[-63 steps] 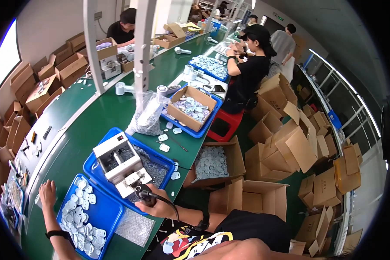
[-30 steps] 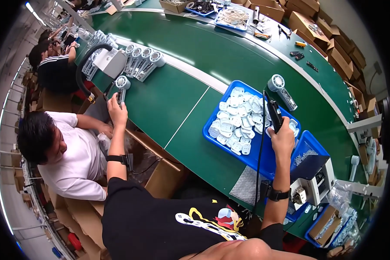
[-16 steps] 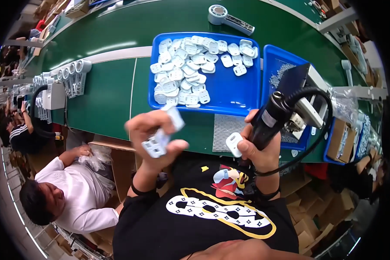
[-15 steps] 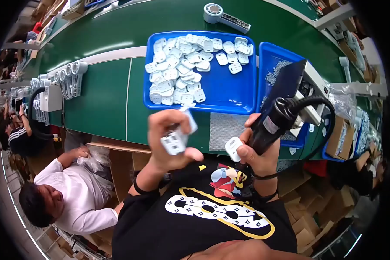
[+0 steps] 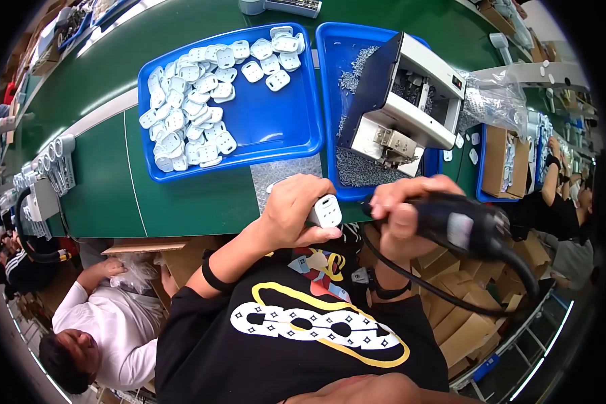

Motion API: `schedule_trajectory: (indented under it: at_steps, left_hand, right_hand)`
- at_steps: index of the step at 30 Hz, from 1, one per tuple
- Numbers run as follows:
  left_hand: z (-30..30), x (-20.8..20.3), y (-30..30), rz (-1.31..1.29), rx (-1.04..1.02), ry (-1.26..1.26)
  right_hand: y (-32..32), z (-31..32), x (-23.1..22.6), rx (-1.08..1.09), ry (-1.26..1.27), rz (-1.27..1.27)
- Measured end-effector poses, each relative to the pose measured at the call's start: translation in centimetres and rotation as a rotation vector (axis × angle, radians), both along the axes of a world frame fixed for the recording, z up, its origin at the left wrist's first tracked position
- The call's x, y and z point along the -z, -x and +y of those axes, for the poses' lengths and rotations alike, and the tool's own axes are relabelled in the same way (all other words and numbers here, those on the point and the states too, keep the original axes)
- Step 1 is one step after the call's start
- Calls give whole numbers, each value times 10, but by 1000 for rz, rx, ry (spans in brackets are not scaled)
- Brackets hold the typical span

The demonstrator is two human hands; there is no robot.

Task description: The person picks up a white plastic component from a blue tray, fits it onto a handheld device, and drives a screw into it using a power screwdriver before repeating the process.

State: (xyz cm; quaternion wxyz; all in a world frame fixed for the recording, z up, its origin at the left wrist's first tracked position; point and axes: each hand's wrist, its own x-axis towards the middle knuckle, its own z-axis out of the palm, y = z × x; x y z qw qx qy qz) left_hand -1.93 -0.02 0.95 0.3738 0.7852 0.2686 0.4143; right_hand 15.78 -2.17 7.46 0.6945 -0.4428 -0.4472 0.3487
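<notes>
My left hand (image 5: pixel 291 214) is closed round small white plastic plates; the front plate (image 5: pixel 328 211), with a slot and small holes, faces outward. The fingers partly hide the plates behind it. In my right hand (image 5: pixel 405 217) is a black electric screwdriver (image 5: pixel 470 222), tilted nearly level, its tip toward the left hand and its cable (image 5: pixel 526 276) looping below. The tip is apart from the plates. Beyond the left hand, a blue tray (image 5: pixel 276 124) holds a heap of similar white plates (image 5: pixel 188 101). A screw feeder (image 5: pixel 411 94) stands in a second blue tray (image 5: pixel 331 60) among loose screws.
Bubble wrap (image 5: pixel 276 176) lies between the left tray and me. White handheld units (image 5: pixel 57 158) stand in a row at far left. A person in a white shirt (image 5: pixel 114 316) sits at lower left. Cardboard boxes (image 5: pixel 468 303) lie below right; an open box (image 5: pixel 505 161) stands at right.
The right hand has swung the screwdriver from upright to nearly level, and the plate at its fingers is no longer seen there. The left hand has come closer to it. The view has shifted right.
</notes>
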Motion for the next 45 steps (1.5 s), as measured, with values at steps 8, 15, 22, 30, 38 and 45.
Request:
schedule_trajectory:
  at_steps: [8, 15, 22, 30, 38, 45]
  left_hand:
    - [-1, 1, -4, -48, -44, -54]
    - [2, 6, -14, -72, -77, -71]
    - [3, 7, -13, -75, -97, -101]
    - [4, 3, -15, -47, -63, -58]
    - [6, 3, -14, -36, -52, -73]
    - [5, 2, -17, -18, -62, -63]
  right_hand:
    - [-17, 60, -18, 250, -96, -169]
    - [0, 6, -71, -21, -114, 191]
    - [13, 20, -63, -281, -193, 124]
    - [7, 24, -57, -347, -165, 146]
    - [1, 12, -59, -277, -186, 59]
    - [-27, 55, -12, 184, -124, -296]
